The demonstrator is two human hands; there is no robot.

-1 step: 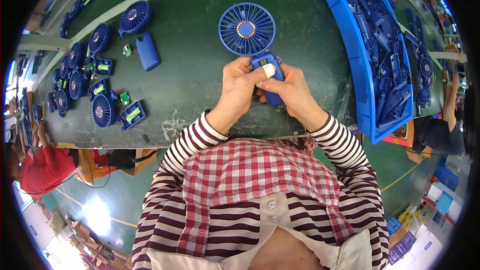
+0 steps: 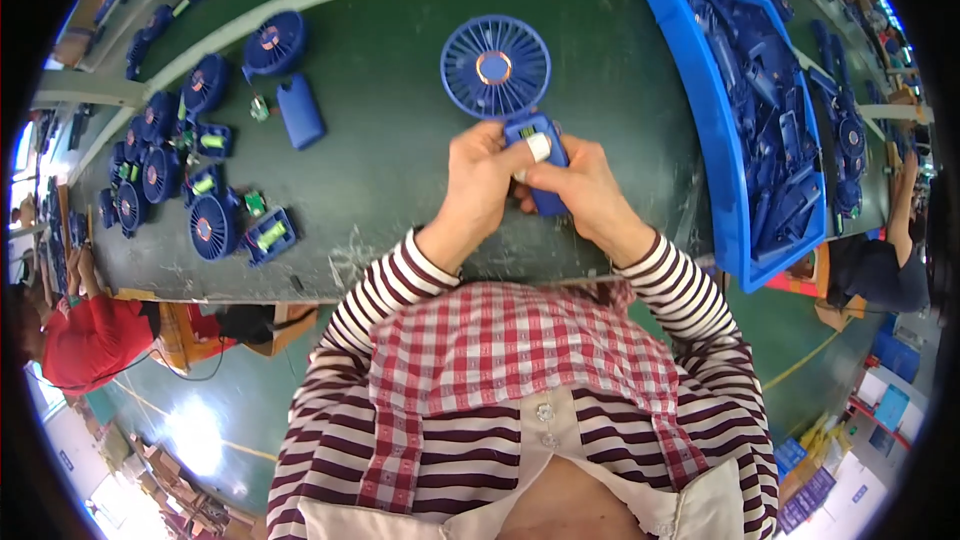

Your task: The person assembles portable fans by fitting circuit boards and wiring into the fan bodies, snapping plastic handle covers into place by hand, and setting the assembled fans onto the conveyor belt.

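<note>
Both my hands hold a blue handheld fan [image 2: 495, 67] over the table, its round grille pointing away from me. My left hand [image 2: 480, 175] grips the upper left of the handle, a white wrap on its thumb lying across the handle front. My right hand [image 2: 585, 185] closes round the handle's right side, thumb pressed on its front. A small lit display shows near the handle's top. Fingers behind the handle are partly hidden.
Several partly assembled fans [image 2: 210, 227] with green cells and circuit boards lie at left, near a loose blue handle shell [image 2: 300, 112]. A blue bin [image 2: 735, 210] full of blue plastic parts stands at right. A person in red [image 2: 95, 340] sits at far left; another in dark clothing [image 2: 875, 270] is at far right.
The whole view has shifted slightly, and a blue object now shows at the top edge. My hands keep the same hold on the fan.
</note>
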